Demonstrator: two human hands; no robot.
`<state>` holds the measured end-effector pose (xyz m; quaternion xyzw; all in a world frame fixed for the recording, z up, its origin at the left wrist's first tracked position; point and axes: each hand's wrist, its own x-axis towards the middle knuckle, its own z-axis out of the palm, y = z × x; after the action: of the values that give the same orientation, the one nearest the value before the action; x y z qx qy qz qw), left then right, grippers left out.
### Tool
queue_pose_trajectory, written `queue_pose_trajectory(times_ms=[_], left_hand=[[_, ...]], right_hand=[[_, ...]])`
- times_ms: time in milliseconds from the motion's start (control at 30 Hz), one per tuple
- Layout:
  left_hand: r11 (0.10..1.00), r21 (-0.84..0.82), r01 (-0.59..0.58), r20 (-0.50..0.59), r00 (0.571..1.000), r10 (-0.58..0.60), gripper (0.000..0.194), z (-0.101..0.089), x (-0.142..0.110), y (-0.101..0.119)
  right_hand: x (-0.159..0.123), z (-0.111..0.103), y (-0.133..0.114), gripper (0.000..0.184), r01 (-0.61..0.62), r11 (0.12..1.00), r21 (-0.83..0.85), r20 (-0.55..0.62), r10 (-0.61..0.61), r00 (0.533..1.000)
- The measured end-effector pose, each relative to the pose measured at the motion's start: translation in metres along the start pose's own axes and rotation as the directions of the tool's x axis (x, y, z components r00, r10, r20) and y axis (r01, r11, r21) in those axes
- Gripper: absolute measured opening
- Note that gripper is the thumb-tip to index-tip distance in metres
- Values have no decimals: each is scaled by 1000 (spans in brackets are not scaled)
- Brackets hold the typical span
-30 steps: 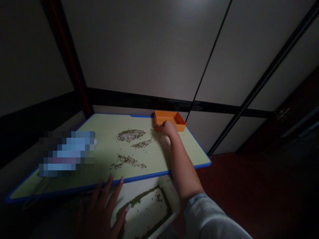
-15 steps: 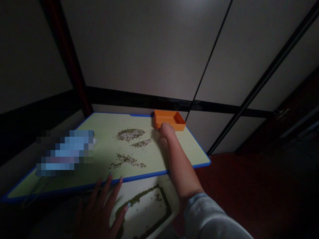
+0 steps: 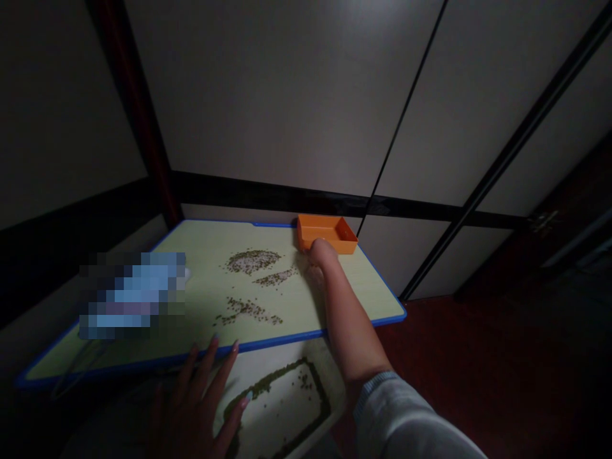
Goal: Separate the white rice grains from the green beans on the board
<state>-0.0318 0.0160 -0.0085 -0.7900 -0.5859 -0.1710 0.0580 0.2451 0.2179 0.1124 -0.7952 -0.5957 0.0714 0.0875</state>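
Observation:
My right hand (image 3: pixel 324 253) reaches across the pale yellow table (image 3: pixel 201 242), just in front of an orange box (image 3: pixel 338 245). Its fingers are curled together and mostly hidden; what they hold, if anything, cannot be seen. To its left lies a heap of small greenish-brown and whitish grains (image 3: pixel 253 260), with a narrower strip of grains (image 3: pixel 276 276) nearer the hand and a loose scatter of them (image 3: pixel 248 310) towards the front edge. My left hand (image 3: pixel 198 395) is open, fingers spread, at the left side of a white tray (image 3: pixel 337 395) below the table edge.
Dark green grains (image 3: pixel 318 382) line the tray's inner floor as a rectangular band. A blurred-out bluish object (image 3: pixel 138 296) rests on the table's left part, a thin cord (image 3: pixel 71 376) hanging below it. Cabinet panels (image 3: pixel 287 95) stand behind the table; reddish floor (image 3: pixel 430 357) lies right.
The whole view has shifted slightly, so things sit a little further right and lower. Both hands hold nearly the same places, and the grain piles look unchanged.

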Motion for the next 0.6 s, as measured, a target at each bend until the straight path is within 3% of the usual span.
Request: queue_pose_trajectory(times_ms=[200,600], left_hand=[[1000,-18,10,-6,1000,-10,57,-2,1,1],[1000,-19,1,10,1000,-1,57,-1,2,0]], right_hand=[[0,3,1,39,-27,1000,7,4,27,1000],[-4,7,-10,40,61,998,-29,14,-60,998]])
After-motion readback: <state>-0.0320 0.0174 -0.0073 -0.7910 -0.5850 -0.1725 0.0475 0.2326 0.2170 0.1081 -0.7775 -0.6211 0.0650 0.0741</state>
